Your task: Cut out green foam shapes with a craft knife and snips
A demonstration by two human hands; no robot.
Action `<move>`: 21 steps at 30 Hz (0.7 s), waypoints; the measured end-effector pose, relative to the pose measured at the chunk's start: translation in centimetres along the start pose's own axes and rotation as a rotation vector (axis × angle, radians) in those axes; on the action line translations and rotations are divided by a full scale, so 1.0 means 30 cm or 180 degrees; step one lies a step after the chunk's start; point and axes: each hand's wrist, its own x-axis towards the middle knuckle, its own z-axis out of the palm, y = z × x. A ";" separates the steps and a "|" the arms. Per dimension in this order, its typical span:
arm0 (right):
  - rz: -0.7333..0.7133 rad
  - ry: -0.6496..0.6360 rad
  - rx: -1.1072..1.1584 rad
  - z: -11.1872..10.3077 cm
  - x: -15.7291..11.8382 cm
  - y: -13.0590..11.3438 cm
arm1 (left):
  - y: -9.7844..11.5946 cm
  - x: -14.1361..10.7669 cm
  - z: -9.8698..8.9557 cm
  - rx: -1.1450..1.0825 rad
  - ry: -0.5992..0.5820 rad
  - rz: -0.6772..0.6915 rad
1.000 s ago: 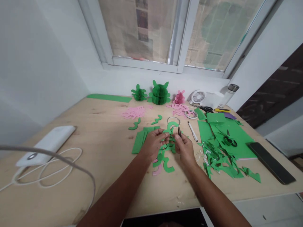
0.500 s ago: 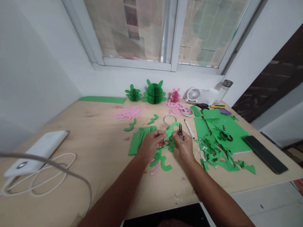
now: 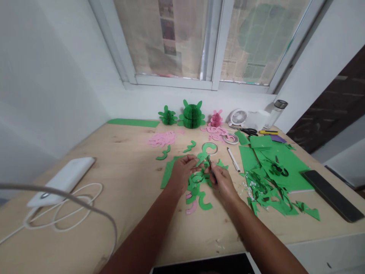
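Broadly, the wooden table [image 3: 128, 167] spreads out on every side of the grip, with a window [image 3: 171, 42] rising well beyond it. Right of the grip lie green sheets [image 3: 298, 173], partly covered on their near side by a heap of green scraps [image 3: 266, 196], with a phone [image 3: 332, 194] farther out. Well to the left of the grip sits a white box [image 3: 65, 177] beside a looped cable [image 3: 98, 190]. Straight beyond the grip, near the wall, a big green paper figure [image 3: 192, 117] stands between a smaller green figure [image 3: 167, 117] and a pink figure [image 3: 216, 120]; a bottle [image 3: 274, 117] and a fan [image 3: 238, 117] are off to their right. Both hands meet low over the table: the left hand [image 3: 185, 169] pinches a wavy green cut-out [image 3: 203, 155] between thumb and fingers, and the right hand [image 3: 221, 178] wraps round small scissors [image 3: 213, 176], whose blades reach the cut-out's edge. That cut-out is between the hands, its curled end pointing away from them. More green pieces [image 3: 205, 203] lie below the grip, a pen [image 3: 234, 160] just right of it, and a thin ring [image 3: 217, 149] just beyond.
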 end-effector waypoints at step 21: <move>0.0145 -0.0323 -0.0180 0.009 -0.017 -0.040 | 0.019 0.007 -0.028 0.0198 -0.0475 -0.0035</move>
